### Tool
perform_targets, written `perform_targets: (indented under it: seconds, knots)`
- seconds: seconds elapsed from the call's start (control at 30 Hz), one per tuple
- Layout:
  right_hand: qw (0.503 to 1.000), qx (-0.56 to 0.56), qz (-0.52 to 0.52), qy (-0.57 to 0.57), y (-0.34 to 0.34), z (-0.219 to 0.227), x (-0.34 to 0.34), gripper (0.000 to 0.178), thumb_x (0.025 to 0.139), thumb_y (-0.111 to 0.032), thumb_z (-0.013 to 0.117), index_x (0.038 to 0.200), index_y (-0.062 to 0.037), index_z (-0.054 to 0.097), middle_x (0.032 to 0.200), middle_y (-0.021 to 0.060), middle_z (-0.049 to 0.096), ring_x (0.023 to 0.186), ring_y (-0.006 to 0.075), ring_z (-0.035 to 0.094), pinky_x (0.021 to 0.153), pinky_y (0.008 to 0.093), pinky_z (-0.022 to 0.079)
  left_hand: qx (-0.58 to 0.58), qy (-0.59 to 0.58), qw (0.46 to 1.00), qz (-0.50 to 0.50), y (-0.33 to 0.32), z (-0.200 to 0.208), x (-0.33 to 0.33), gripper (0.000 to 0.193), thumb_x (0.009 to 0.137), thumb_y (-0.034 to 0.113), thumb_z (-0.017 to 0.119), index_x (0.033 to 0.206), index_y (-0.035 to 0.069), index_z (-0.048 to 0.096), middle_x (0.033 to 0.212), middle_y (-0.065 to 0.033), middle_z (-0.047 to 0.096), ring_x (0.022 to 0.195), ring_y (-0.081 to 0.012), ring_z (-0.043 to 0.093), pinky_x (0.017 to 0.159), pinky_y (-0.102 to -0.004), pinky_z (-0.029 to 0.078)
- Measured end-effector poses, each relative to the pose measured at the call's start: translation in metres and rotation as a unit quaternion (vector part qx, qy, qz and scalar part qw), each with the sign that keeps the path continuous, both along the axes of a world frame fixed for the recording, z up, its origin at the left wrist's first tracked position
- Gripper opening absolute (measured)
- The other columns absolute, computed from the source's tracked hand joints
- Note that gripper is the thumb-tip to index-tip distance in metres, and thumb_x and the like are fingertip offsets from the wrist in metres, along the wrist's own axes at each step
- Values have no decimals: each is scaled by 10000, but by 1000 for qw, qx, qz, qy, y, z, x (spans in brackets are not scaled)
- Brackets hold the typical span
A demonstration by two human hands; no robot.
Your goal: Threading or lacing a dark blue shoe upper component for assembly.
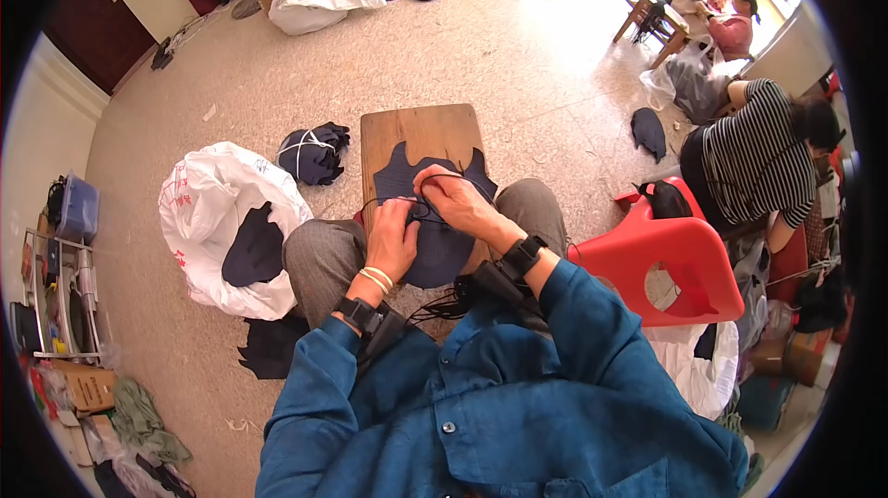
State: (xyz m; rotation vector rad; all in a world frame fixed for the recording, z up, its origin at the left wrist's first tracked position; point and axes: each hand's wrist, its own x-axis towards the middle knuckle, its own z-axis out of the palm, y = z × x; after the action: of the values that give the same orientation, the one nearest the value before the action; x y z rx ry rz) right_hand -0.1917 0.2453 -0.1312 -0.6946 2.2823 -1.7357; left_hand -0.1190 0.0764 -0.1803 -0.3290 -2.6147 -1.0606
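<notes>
A dark navy cut fabric piece (pixel 439 262) with pointed corners lies over a wooden stool top (pixel 416 125) between my knees. Above it, my right hand (pixel 460 205) pinches a thin black cord (pixel 481 184) that loops out to both sides. Close beside it, my left hand (pixel 393 241) is closed, its fingertips on the same cord near the middle of the fabric. The fingertips partly hide where the cord meets the cloth. More black strands (pixel 442 305) hang below the fabric, near my lap.
Left of my knee stands an open white sack (pixel 190 221) with dark fabric inside; a tied fabric bundle (pixel 314 154) lies beyond it. At right are a red plastic stool (pixel 647 253) and a seated person in stripes (pixel 754 151). Another person (pixel 733 31) sits farther back.
</notes>
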Motion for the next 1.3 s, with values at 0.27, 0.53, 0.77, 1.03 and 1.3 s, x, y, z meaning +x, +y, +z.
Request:
perform_targets:
  seconds: [0.27,0.53,0.77,1.03,1.3]
  knots:
    - [997,45,-33,52,-7,-28,8,134,933,-97,610,1010,11,631,927,201,701,894,370,691,761,424,532,186,-50,981,-31,16,17,-25,676,788,-115,502,1449,11,445,1363,-229,553,1276,-360,540,1114,-407,418]
    - [990,-137,20,-35,-10,-3,-2,120,932,-57,605,1018,27,604,945,128,694,862,236,671,741,380,517,316,-141,932,-108,17,52,-40,760,775,-189,391,1500,39,423,1367,-126,554,1194,-199,608,1035,-296,477]
    - [994,-63,-56,69,-15,-2,17,140,950,-11,534,1061,7,617,980,77,688,934,162,650,822,313,525,460,-174,868,-70,13,49,-51,723,791,-175,420,1488,4,354,1319,-145,545,1165,-195,592,1049,-319,469]
    - [985,-143,-76,-53,-18,-5,13,137,961,-21,593,1091,20,582,947,82,666,877,135,624,774,300,531,575,-207,789,-64,18,85,-51,574,884,-110,557,1427,-6,403,1144,-101,638,1062,-161,623,997,-300,508]
    - [980,-167,-86,-65,-21,-12,19,213,969,-71,638,1159,21,604,1018,24,656,893,70,566,752,247,486,456,-133,880,-20,28,79,-63,376,893,-120,590,1255,-19,585,1044,-84,669,945,-144,689,871,-269,574]
